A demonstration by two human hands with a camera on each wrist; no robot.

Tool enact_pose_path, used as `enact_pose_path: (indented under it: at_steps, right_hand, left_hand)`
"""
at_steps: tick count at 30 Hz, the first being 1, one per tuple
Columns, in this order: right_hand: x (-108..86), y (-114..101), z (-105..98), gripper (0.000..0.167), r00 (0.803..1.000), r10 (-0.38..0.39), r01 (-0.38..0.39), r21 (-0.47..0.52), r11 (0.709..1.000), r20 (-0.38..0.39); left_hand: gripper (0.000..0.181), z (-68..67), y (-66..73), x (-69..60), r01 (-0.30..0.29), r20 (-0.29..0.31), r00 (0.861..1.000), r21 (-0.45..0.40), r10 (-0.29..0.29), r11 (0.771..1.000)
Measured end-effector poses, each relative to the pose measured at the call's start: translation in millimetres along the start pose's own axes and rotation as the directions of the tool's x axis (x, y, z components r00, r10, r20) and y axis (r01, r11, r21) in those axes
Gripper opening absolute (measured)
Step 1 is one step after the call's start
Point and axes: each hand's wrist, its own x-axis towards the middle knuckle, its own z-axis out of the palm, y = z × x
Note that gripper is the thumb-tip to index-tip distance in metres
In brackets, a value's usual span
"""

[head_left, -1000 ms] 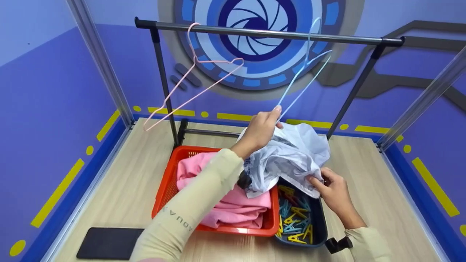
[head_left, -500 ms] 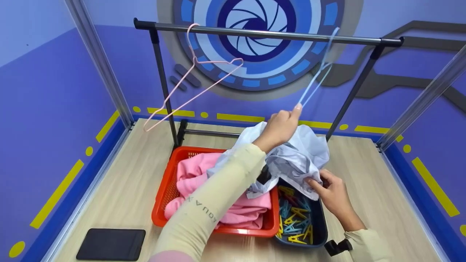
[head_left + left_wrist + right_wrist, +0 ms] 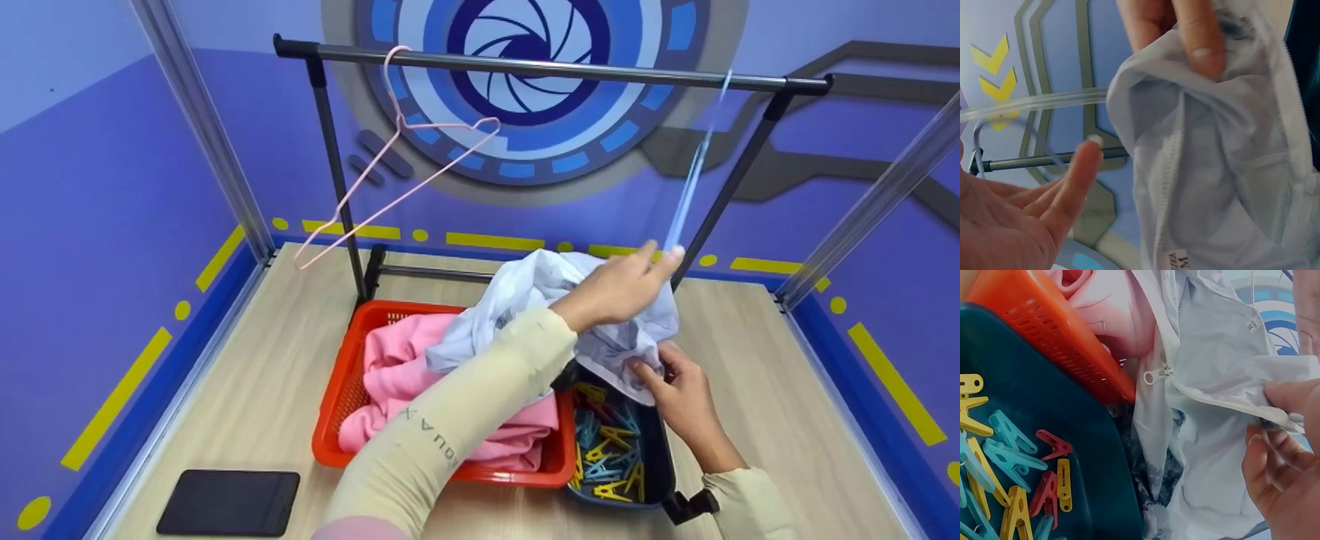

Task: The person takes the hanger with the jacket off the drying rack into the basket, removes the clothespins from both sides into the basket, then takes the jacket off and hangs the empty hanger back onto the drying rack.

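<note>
A light grey zip jacket [image 3: 517,292] lies crumpled across the red basket and the dark box. My right hand [image 3: 690,390] pinches its zipped edge; the zip pull [image 3: 1157,376] shows in the right wrist view. Over the jacket is my left hand [image 3: 622,289], its fingers spread apart near the lower end of a light blue hanger [image 3: 691,187]. In the left wrist view that hand [image 3: 1033,208] looks empty, its fingers fairly straight. The blue hanger is at the rack's bar, nearly edge-on and blurred; whether the fingers touch it is hard to tell.
A pink hanger [image 3: 397,124] hangs on the rack bar [image 3: 555,69] at the left. Pink cloth [image 3: 405,375] fills the red basket [image 3: 330,420]. The dark box [image 3: 664,472] beside it holds yellow, blue and red clothespins [image 3: 611,450]. A black tablet [image 3: 229,502] lies front left.
My left hand has moved right, and the blue hanger has shifted right along the bar, turning edge-on. Those fingers have opened from their pinch. My right hand keeps its hold on the jacket.
</note>
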Motion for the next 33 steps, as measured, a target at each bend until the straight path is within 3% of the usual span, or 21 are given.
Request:
enact_pose_path:
  at_steps: [4, 8, 10, 12, 14, 17, 20, 22, 24, 27, 29, 31, 33]
  right_hand:
    - [1.8, -3, -3, 0.006, 1.0, 0.014, -0.015, -0.049, 0.999, -0.026]
    - [3.1, -6, -6, 0.015, 0.995, 0.087, -0.091, -0.089, 0.992, -0.039]
    - [4.2, -7, -7, 0.02, 0.99, 0.129, -0.133, -0.082, 0.988, -0.048]
    - [5.8, -8, -9, 0.021, 0.986, 0.151, -0.156, -0.076, 0.985, -0.063]
    - [7.6, -8, -10, 0.021, 0.983, 0.166, -0.173, -0.082, 0.982, -0.08]
    - [9.8, -10, -13, 0.019, 0.979, 0.176, -0.185, -0.089, 0.979, -0.102]
    - [11.3, -12, -15, 0.019, 0.973, 0.197, -0.205, -0.058, 0.977, -0.122]
    - [12.3, -15, -17, 0.019, 0.968, 0.215, -0.217, -0.005, 0.976, -0.129]
    - [13.8, -19, -17, 0.017, 0.965, 0.229, -0.222, 0.067, 0.973, -0.128]
    - [15.5, -27, -17, 0.015, 0.961, 0.255, -0.235, 0.169, 0.957, -0.108]
    - [15.6, -32, -17, 0.016, 0.96, 0.265, -0.241, 0.223, 0.945, -0.088]
    - [14.3, -36, -18, 0.017, 0.964, 0.258, -0.234, 0.265, 0.935, -0.061]
    - [12.1, -41, -19, 0.016, 0.974, 0.223, -0.203, 0.296, 0.933, -0.036]
  left_hand:
    - [0.065, -4.0, -9.6, -13.0, -0.084, -0.002, 0.996, 0.11, 0.085, 0.99]
    - [0.053, -12.8, -27.8, -27.4, -0.171, -0.035, 0.983, 0.211, 0.182, 0.962]
    - [0.047, -19.0, -39.7, -35.6, -0.221, -0.014, 0.972, 0.26, 0.233, 0.94]
    - [0.048, -26.7, -53.3, -44.3, -0.265, 0.044, 0.964, 0.289, 0.264, 0.92]
    - [0.062, -34.9, -67.5, -54.6, -0.28, 0.149, 0.958, 0.315, 0.244, 0.907]
    - [0.097, -43.4, -88.4, -70.7, -0.282, 0.328, 0.93, 0.353, 0.165, 0.892]
    - [0.121, -41.9, -104.9, -84.0, -0.269, 0.403, 0.912, 0.435, 0.082, 0.859]
    - [0.122, -37.4, -112.3, -89.8, -0.251, 0.38, 0.923, 0.485, 0.057, 0.838]
    - [0.114, -33.6, -116.8, -92.2, -0.251, 0.325, 0.943, 0.553, 0.072, 0.794]
    - [0.086, -32.6, -120.6, -92.4, -0.271, 0.221, 0.961, 0.622, 0.167, 0.735]
    - [0.057, -34.4, -122.3, -90.6, -0.286, 0.139, 0.956, 0.651, 0.26, 0.704]
    - [0.032, -35.9, -122.9, -88.3, -0.291, 0.06, 0.941, 0.64, 0.332, 0.711]
    - [0.018, -36.2, -121.4, -84.9, -0.294, -0.003, 0.929, 0.598, 0.369, 0.746]
